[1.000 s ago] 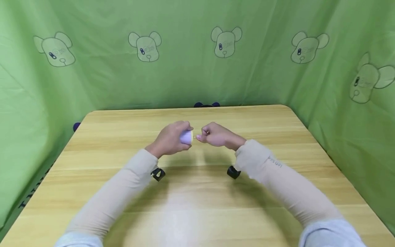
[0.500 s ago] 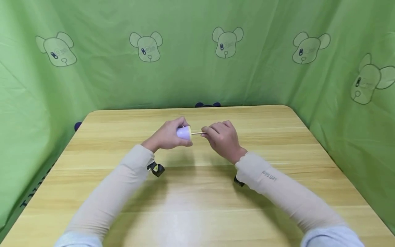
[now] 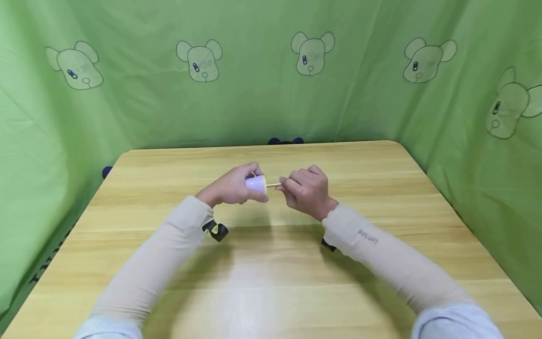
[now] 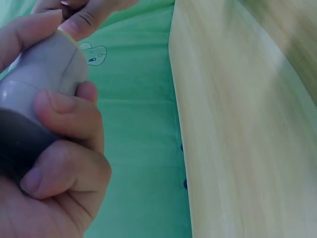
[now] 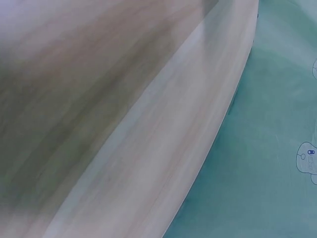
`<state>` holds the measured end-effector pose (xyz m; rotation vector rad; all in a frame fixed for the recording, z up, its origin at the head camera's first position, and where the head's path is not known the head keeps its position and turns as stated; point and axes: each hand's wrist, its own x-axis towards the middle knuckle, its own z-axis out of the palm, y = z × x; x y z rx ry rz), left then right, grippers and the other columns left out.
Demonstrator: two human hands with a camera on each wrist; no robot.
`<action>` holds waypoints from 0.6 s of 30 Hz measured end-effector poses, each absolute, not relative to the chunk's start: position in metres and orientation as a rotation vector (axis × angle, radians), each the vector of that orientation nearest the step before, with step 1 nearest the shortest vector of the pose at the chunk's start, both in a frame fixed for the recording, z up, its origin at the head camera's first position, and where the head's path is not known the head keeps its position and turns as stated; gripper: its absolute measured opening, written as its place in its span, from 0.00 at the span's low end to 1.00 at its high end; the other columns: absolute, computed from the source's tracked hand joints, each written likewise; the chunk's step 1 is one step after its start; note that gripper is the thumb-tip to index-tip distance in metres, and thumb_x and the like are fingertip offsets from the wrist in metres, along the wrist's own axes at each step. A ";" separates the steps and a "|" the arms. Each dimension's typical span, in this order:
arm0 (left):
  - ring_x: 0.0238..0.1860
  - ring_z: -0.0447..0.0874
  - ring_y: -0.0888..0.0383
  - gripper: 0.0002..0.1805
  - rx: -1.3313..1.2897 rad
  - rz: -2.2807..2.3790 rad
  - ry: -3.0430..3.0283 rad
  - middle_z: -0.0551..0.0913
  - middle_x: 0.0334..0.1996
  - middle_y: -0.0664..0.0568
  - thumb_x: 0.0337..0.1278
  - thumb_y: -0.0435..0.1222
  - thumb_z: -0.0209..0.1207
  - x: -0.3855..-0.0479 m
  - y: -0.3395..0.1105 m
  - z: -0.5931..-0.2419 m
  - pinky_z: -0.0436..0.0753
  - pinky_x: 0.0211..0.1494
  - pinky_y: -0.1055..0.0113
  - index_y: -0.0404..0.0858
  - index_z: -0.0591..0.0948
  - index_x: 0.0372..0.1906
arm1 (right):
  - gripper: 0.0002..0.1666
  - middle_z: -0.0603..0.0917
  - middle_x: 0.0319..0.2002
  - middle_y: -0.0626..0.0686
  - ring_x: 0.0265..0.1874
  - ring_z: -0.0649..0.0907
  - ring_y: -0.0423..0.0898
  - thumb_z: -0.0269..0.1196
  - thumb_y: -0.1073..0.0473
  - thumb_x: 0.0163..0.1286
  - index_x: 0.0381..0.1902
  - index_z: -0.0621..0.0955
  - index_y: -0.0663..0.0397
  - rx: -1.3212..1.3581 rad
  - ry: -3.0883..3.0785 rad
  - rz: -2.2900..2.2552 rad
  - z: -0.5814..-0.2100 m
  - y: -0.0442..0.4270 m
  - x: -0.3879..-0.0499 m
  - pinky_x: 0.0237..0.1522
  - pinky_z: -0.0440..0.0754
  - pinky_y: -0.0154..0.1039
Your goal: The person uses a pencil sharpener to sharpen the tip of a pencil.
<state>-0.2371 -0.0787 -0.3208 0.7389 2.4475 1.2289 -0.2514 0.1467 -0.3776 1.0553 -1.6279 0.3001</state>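
Observation:
The left hand (image 3: 233, 186) grips a small pale purple cup-shaped object (image 3: 256, 184) with a yellowish rim, lying sideways above the table. In the left wrist view the left hand's fingers (image 4: 69, 119) curl round the object (image 4: 49, 67), whose lower part looks dark. A thin light stick (image 3: 274, 185) runs from the rim to the right hand (image 3: 309, 192), which pinches its other end between thumb and fingers. Part of the right hand (image 4: 91, 15) shows beyond the rim in the left wrist view. The right wrist view shows neither hand.
Both hands are over the far middle of a light wooden table (image 3: 262, 263). Green curtains (image 3: 254, 103) with bear-head drawings hang behind it and at both sides. A black device (image 3: 218, 231) is worn at the left wrist, another (image 3: 328, 245) at the right.
The right hand has moved away from the rim and turned, with more of the stick showing between the hands. Over the last half second both hands have shifted only slightly.

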 end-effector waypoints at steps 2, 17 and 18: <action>0.30 0.74 0.53 0.23 0.738 1.244 2.423 0.76 0.35 0.43 0.44 0.39 0.72 -0.237 -0.077 -0.322 0.75 0.22 0.68 0.39 0.72 0.42 | 0.19 0.74 0.13 0.49 0.08 0.72 0.46 0.59 0.52 0.71 0.23 0.82 0.57 1.059 -1.599 0.295 -0.377 0.147 -0.252 0.15 0.64 0.40; 0.32 0.78 0.52 0.25 0.883 1.061 2.699 0.79 0.34 0.46 0.41 0.38 0.73 -0.244 -0.073 -0.336 0.80 0.29 0.65 0.38 0.73 0.45 | 0.20 0.75 0.13 0.45 0.10 0.61 0.36 0.67 0.54 0.61 0.16 0.70 0.49 0.868 -2.277 0.633 -0.370 0.138 -0.235 0.09 0.55 0.33; 0.32 0.78 0.52 0.25 0.896 1.040 2.720 0.79 0.35 0.46 0.42 0.38 0.73 -0.244 -0.073 -0.336 0.80 0.29 0.65 0.38 0.73 0.45 | 0.21 0.74 0.13 0.45 0.10 0.62 0.36 0.67 0.54 0.62 0.16 0.70 0.48 0.840 -2.391 0.695 -0.366 0.137 -0.234 0.10 0.56 0.34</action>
